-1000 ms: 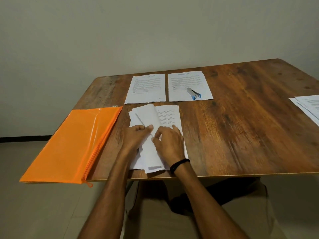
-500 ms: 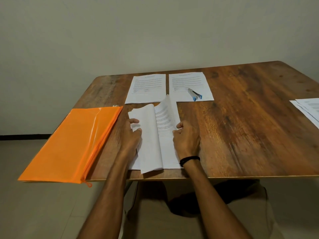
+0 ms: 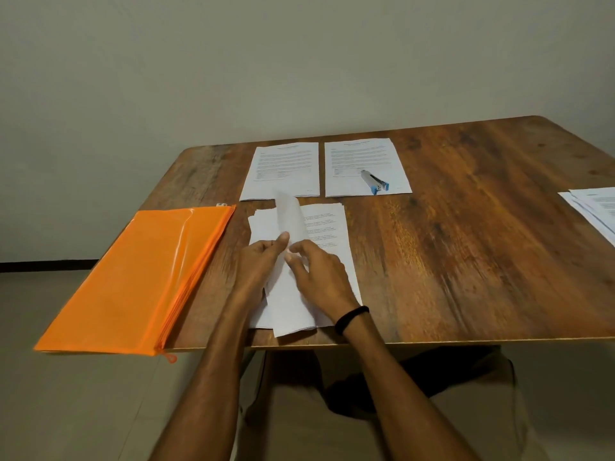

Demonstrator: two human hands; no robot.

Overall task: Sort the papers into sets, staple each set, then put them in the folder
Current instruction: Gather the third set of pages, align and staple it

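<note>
1. Left hand (image 3: 263, 261) pinches the raised sheet (image 3: 289, 217), thumb on top; right hand (image 3: 321, 277) has fingers loosely apart, tips on that sheet. Both are over the stack (image 3: 327, 234) at the near edge of the table (image 3: 466, 254).
2. Count: one stack; two papers beyond it, far-left paper (image 3: 283, 169) and far-right paper (image 3: 359, 158); one stapler (image 3: 374, 182) on the latter; one orange folder (image 3: 133, 281) left of the stack.
3. Edge papers (image 3: 595, 207) cut off at right; number unclear, print unreadable.
4. Half a second ago the hands sat at opposite stack edges; now they meet mid-stack.
</note>
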